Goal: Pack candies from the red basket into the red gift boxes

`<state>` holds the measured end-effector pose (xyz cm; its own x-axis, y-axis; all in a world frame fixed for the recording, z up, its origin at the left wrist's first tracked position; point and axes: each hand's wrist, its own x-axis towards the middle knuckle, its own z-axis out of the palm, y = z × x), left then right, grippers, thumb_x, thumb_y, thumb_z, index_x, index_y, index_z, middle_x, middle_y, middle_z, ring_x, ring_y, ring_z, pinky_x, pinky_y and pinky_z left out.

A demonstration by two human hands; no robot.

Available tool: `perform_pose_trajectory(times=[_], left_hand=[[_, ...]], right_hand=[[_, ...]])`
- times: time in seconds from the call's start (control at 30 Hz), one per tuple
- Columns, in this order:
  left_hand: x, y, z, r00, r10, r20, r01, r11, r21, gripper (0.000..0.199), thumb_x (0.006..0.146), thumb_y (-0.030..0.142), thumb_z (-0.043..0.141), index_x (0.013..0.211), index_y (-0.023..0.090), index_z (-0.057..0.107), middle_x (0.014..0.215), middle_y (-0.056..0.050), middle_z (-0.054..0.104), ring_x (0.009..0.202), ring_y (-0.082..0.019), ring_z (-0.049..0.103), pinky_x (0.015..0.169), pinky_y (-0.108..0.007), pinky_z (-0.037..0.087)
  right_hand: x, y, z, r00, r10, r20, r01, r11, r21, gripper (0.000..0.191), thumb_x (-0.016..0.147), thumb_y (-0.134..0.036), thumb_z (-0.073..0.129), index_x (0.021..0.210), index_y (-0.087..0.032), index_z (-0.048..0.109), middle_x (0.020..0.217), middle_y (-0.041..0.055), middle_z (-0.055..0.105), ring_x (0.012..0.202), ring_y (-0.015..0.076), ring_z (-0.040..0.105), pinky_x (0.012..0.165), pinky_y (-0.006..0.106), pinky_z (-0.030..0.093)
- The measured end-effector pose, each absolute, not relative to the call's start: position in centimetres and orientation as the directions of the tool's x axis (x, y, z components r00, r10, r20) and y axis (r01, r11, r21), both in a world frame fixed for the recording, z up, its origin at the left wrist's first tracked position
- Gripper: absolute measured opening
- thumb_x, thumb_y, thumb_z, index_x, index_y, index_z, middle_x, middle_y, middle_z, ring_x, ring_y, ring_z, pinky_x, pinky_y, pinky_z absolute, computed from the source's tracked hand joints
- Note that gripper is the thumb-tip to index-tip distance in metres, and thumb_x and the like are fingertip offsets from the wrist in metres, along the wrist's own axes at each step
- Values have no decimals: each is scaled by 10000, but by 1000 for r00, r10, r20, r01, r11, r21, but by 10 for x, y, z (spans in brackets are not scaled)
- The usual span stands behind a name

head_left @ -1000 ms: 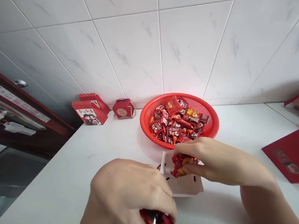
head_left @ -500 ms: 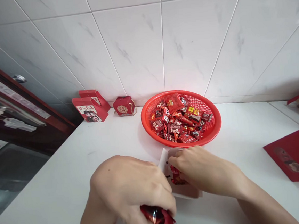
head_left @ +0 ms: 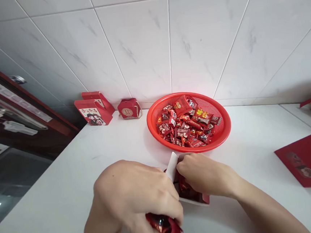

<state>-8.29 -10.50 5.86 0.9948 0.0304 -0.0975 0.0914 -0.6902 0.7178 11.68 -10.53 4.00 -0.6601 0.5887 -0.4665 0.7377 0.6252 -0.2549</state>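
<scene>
My left hand [head_left: 141,197] is closed around wrapped candy [head_left: 163,226] in shiny red wrappers, low in the view. Just right of it a small open carton [head_left: 173,165] with pale raised flaps stands on the white table. My right hand [head_left: 197,172] reaches down into this carton with curled fingers. Red wrapped candy in the carton [head_left: 188,191] lies against those fingers, whose tips are hidden. Behind both hands is a red plastic basket [head_left: 225,134] holding many red-wrapped candies [head_left: 184,132].
Two red cartons with a printed couple [head_left: 94,112] and a small red box with a cord handle [head_left: 129,109] stand at the back left by the tiled wall [head_left: 135,42]. A red bag [head_left: 309,159] lies at right. The table [head_left: 55,190] ends at left near a door.
My right hand has pushed the red candy deeper into the carton, and the carton has tipped slightly. My left hand stays in place with its candy.
</scene>
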Motion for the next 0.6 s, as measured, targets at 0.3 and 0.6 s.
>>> perform_pose_trajectory(times=[0.3, 0.6], left_hand=[[-81, -104, 60, 991, 54, -119, 123, -690, 713, 232, 674, 97, 686, 866, 223, 654, 731, -17, 703, 649, -192, 612, 638, -290, 468], [-79, -104, 56, 997, 76, -29, 69, -595, 801, 246, 639, 121, 687, 848, 248, 663, 707, -8, 692, 618, -190, 598, 624, -290, 463]], right_hand=[[124, -106, 46, -721, 477, -504, 628, 756, -183, 124, 781, -74, 658, 754, -148, 753, 828, 78, 746, 824, 203, 618, 510, 296, 266], [107, -102, 31, -745, 430, -510, 577, 799, -168, 126, 759, -107, 677, 765, -181, 778, 716, 55, 721, 739, 215, 628, 670, 309, 423]])
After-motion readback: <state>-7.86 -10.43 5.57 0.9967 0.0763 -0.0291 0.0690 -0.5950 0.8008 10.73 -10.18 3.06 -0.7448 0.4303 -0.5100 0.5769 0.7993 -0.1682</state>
